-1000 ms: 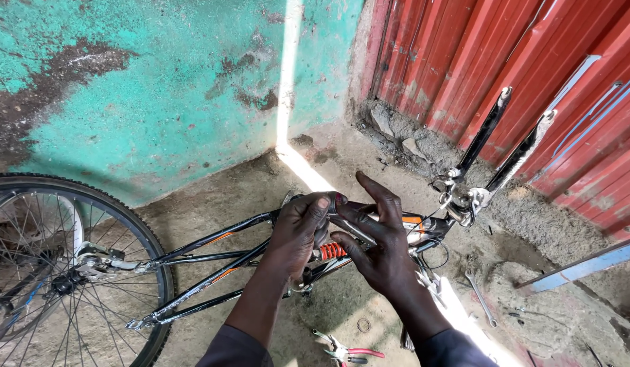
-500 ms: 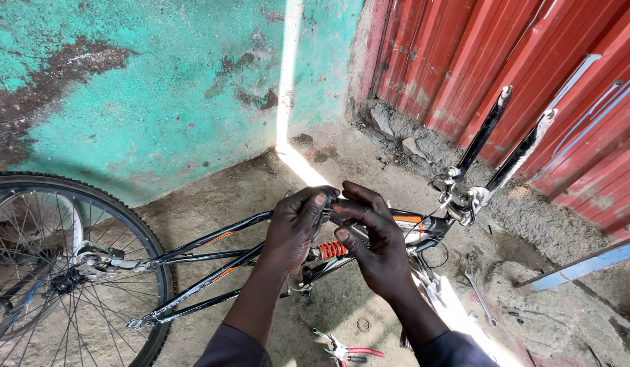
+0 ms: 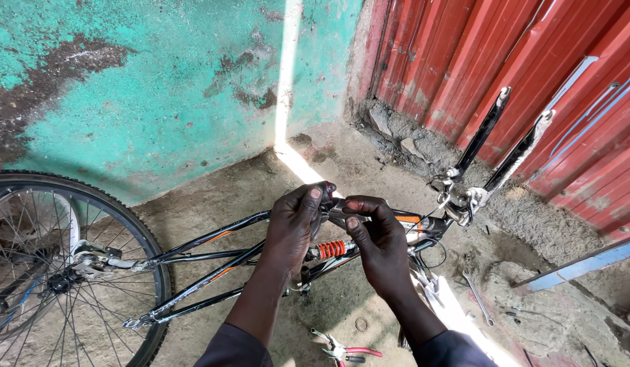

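While the bicycle frame [image 3: 213, 261] lies upside down on the dirt floor [image 3: 369, 170] in the corner between a peeling turquoise wall [image 3: 159, 81] and red corrugated sheeting [image 3: 532, 61], both hands meet over its middle. The left hand [image 3: 294, 224] is curled around a small dark part at the top of the frame, thumb pressed onto it; what exactly it pinches is too small to tell. The right hand [image 3: 379, 245] closes narrowly on the frame tube just beside it, thumb and forefinger together, right above the orange coil spring [image 3: 330, 249] of the rear shock. The rear wheel [image 3: 63, 272] stands at the left, and the black fork legs [image 3: 505, 136] point up toward the sheeting. Red-handled pliers [image 3: 342, 351] and a spanner [image 3: 477, 295] lie on the floor near the person's sleeves. The frame looks stiff, heavy metal that should not flex; the tubes offer a firm hold, whereas the small fittings seem fiddly and possibly greasy, calling for a fingertip grip.
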